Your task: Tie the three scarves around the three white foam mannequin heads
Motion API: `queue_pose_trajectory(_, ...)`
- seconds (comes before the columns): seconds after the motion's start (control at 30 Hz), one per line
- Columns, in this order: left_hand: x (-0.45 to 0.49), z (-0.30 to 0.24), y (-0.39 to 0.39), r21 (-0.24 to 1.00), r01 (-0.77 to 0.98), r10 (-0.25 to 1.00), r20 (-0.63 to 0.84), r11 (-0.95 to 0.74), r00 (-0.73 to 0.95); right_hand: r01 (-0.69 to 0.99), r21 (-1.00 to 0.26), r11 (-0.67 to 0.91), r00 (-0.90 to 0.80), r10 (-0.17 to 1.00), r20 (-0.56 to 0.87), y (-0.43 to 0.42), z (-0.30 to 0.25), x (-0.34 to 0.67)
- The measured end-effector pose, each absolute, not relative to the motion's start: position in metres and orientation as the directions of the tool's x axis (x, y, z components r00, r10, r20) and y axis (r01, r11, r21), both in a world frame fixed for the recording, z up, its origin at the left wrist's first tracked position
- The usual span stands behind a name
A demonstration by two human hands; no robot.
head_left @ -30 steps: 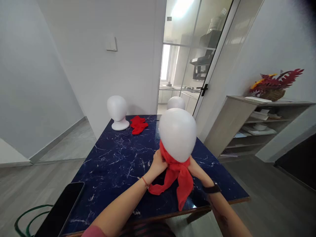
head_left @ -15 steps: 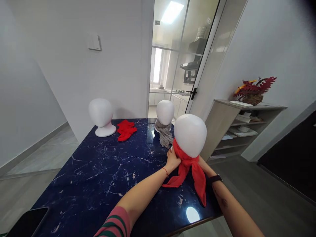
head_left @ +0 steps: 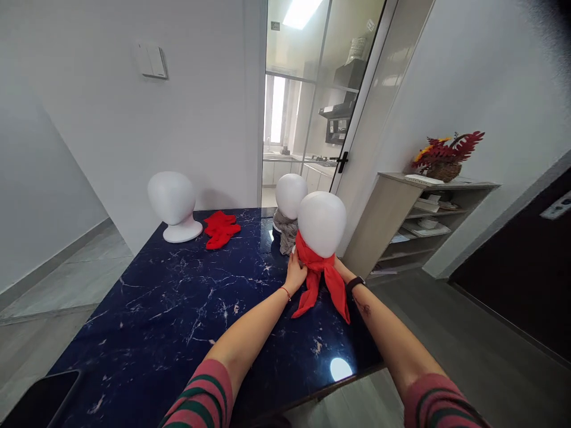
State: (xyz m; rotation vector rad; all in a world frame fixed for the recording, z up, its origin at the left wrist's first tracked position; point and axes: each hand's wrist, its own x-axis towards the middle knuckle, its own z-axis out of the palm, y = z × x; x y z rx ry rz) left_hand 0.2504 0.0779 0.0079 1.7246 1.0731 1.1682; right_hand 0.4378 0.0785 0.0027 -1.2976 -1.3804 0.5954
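Near left corner, a black, flat, phone-like slab (head_left: 42, 399), cut off by the frame edge; it lies by the dark blue, white-veined, marble-patterned desk (head_left: 191, 291); above, on the pale wall, a white square light switch (head_left: 151, 61).

Far left of the desk, a bare white mannequin head (head_left: 172, 199), smooth and egg-shaped, upright on its round foot; just right of it, a crumpled bright red cloth (head_left: 222, 230), flat on the desktop.

Toward the far right corner, before the glazed door (head_left: 312, 53), a smaller-looking white mannequin head (head_left: 291, 195), upright; a crinkled grey scarf (head_left: 288, 235) wraps its neck, an end hanging down.

Left hand (head_left: 295, 274), red string bracelet (head_left: 285, 292) at the wrist, closes on the low left side of the nearest glossy white mannequin head (head_left: 322, 221); this one stands near the right edge of the desk, partly overlapping the grey-scarfed one in view; a thin red scarf (head_left: 316, 261) is knotted around its neck at the front, two tails hanging apart.

Right hand (head_left: 341, 270), black wristband (head_left: 355, 284), at the opposite side of the neck; fingers hidden, cannot tell whether they grip.

Far right, a pale wooden shelf unit (head_left: 366, 223); on top, a brown wicker basket (head_left: 444, 172) of red and yellow foliage.
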Motion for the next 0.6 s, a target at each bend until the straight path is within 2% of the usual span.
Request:
queue_pose_trajectory(0.1, 0.239, 0.008, 0.058, 0.915, 0.255, 0.937, 0.255, -0.314, 0.237, 0.369, -0.893, 0.256, 0.15, 0.932, 0.33, 0.083, 0.008, 0.434)
queue_pose_trajectory(0.23, 0.224, 0.006, 0.01, 0.905, 0.268, 0.904, 0.221, -0.33, 0.366, 0.382, -0.897, 0.221, 0.169, 0.938, 0.303, 0.074, 0.011, 0.433)
queue_pose_trajectory(0.33, 0.219, 0.009, -0.029, 0.897, 0.255, 0.848, 0.201, -0.36, 0.491, 0.405, -0.901, 0.156, 0.272, 0.92, 0.281, 0.05, 0.003, 0.432)
queue_pose_trajectory(0.43, 0.212, 0.019, -0.058, 0.893, 0.19, 0.716, 0.185, -0.409, 0.674, 0.426, -0.901, 0.078, 0.405, 0.874, 0.267, 0.01, -0.012, 0.428)
queue_pose_trajectory(0.53, 0.191, 0.03, -0.073, 0.829, 0.169, 0.584, 0.217, -0.534, 0.782, 0.594, -0.8, 0.088, 0.384, 0.842, 0.379, -0.043, -0.026, 0.418)
queue_pose_trajectory(0.6, 0.166, 0.034, -0.074, 0.739, 0.233, 0.59, 0.264, -0.633, 0.763, 0.757, -0.647, 0.086, 0.293, 0.841, 0.454, -0.078, -0.03, 0.406)
